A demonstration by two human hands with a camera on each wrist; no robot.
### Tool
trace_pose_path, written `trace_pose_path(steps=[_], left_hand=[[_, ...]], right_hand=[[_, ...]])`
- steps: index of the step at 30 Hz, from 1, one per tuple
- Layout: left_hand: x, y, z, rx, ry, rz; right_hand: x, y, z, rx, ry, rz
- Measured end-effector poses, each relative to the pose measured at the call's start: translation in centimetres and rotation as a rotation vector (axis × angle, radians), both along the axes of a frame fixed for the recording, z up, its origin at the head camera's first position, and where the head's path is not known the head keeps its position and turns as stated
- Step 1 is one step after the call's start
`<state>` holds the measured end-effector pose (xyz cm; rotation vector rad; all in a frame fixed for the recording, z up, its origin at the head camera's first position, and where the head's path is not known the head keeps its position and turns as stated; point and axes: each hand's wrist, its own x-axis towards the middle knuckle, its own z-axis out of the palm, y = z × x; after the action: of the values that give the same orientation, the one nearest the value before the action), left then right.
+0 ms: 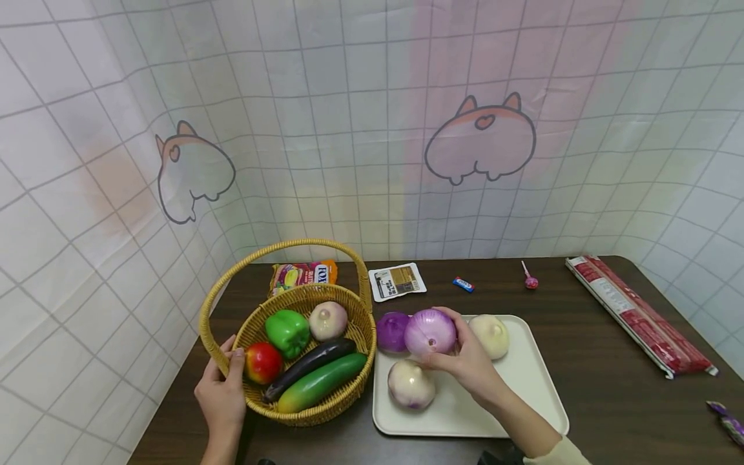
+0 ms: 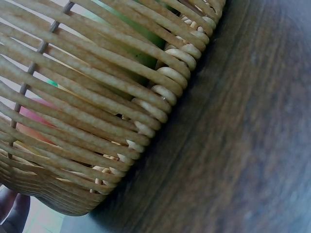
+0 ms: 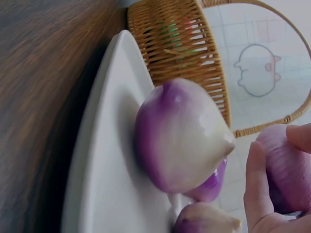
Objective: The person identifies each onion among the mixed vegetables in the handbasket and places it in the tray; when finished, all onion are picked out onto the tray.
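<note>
My right hand [image 1: 467, 361] grips a purple onion [image 1: 430, 332] between thumb and fingers, above the white tray [image 1: 523, 394]. In the right wrist view the held onion [image 3: 286, 170] sits at the right edge. Around it on the tray are a darker purple onion [image 1: 392, 332], a white-and-purple turnip-like bulb [image 1: 411, 385] and a pale bulb [image 1: 491, 336]. My left hand [image 1: 222, 387] holds the wicker basket [image 1: 314, 416] at its left rim, by the handle's base. In the basket lie a green bell pepper [image 1: 287, 332], a red-yellow fruit [image 1: 263, 362], a pale bulb [image 1: 328, 321], an eggplant [image 1: 314, 367] and a green cucumber-like vegetable [image 1: 322, 382].
Behind the basket lies a candy bag [image 1: 302, 276], beside a white flat packet [image 1: 398, 282]. Further right are a small blue wrapper [image 1: 464, 284], a lollipop [image 1: 530, 281] and a long red package [image 1: 642, 316]. A purple-wrapped item [image 1: 728, 423] lies at the right edge.
</note>
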<state>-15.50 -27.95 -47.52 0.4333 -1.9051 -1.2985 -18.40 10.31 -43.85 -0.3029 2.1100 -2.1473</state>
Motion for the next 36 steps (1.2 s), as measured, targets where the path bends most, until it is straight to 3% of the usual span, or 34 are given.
trace_pose_path(steps=[15, 24, 32, 36], left_hand=[[-0.2, -0.1, -0.1, 0.018, 0.002, -0.024], [-0.1, 0.0, -0.2, 0.028, -0.008, -0.015], [-0.1, -0.1, -0.1, 0.034, 0.014, -0.020], [0.0, -0.1, -0.1, 0.035, 0.007, -0.020]], right_hand=[[1.3, 4.2, -0.6, -0.101, 0.037, 0.025], [1.9, 5.8, -1.8, 0.002, 0.025, 0.005], [2.6, 7.1, -2.8, -0.107, 0.024, 0.071], [2.7, 7.3, -3.3, -0.059, 0.068, 0.037]])
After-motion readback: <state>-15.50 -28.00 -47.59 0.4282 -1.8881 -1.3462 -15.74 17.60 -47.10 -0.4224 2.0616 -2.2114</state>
